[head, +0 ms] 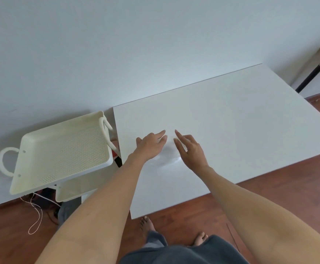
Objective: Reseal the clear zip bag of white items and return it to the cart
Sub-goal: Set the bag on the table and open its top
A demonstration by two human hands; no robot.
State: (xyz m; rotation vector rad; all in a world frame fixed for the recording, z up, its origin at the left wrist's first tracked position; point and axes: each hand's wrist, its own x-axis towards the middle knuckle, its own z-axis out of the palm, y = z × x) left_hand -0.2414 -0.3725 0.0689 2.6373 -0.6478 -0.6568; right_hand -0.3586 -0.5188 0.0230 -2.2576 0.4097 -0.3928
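Clear zip bag [167, 156] lies flat on the white table [241, 121], between and partly under both hands.

The bag is faint and its contents cannot be made out. Left hand [151, 144] and right hand [190, 150] hover over it, fingers extended and spread, gripping nothing. The cream cart [60, 153] stands just beside the table's left edge; its perforated top tray is tilted.
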